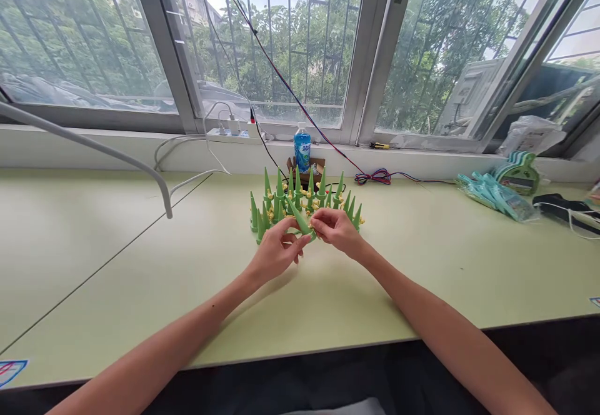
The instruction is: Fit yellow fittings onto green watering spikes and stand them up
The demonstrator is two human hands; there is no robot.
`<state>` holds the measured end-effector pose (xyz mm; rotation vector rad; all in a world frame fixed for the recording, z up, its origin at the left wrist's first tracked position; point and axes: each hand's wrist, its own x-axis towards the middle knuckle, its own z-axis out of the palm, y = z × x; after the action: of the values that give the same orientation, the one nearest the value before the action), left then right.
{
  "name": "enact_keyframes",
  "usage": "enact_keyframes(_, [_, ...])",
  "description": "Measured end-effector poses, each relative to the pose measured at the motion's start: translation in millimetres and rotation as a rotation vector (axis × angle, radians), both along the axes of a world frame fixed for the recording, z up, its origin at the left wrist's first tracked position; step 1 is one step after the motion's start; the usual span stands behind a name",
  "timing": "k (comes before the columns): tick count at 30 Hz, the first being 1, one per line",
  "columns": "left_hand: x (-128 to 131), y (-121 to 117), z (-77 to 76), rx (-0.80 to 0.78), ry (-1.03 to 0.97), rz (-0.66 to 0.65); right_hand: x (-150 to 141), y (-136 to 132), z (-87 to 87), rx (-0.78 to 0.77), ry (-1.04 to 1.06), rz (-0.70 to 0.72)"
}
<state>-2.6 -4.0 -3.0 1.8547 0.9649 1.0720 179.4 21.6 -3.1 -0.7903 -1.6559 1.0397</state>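
My left hand (281,246) is closed around the base of a green pointed cone (299,217), which tilts up and to the left above the table. At the cone's lower right, my right hand (335,230) pinches a small yellow piece (311,225) against it; the fingers hide most of that piece. Just behind both hands stand several upright green cones (267,184) in a group, many with little yellow pieces (269,195) on or beside them. My hands cover part of the group.
A blue liquid bottle (302,149) stands behind the cones by a brown cardboard box (319,166). Coiled red-and-black wire (374,177) lies to its right. Turquoise plastic packets (499,197) sit far right. A pale curved tube (117,155) reaches over the table (117,215) at left.
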Motion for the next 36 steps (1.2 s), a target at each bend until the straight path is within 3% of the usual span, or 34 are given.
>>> enact_keyframes(6, [0.0, 0.1, -5.6, 0.321, 0.16, 0.065, -0.9, -0.5, -0.8, -0.049, 0.003, 0.022])
enact_keyframes(9, [0.3, 0.3, -6.1, 0.362, 0.195, 0.082, -2.8, -0.7, -1.9, -0.068, 0.017, 0.02])
enact_keyframes(16, [4.3, 1.3, -2.4, 0.141, 0.012, 0.173, -5.8, -1.9, 0.5, -0.087, 0.122, -0.054])
enact_keyframes(22, [6.0, 0.4, 6.4, -0.216, -0.276, 0.074, -4.4, 0.4, -0.3, -0.059, 0.186, -0.076])
enact_keyframes(28, [4.0, 2.2, 9.7, -0.522, -0.406, -0.106, -5.7, -3.0, -0.8, -0.001, 0.126, -0.039])
enact_keyframes(36, [2.1, -0.2, 9.5, -0.445, -0.374, -0.08, -3.7, -2.4, -1.7, 0.045, 0.025, -0.042])
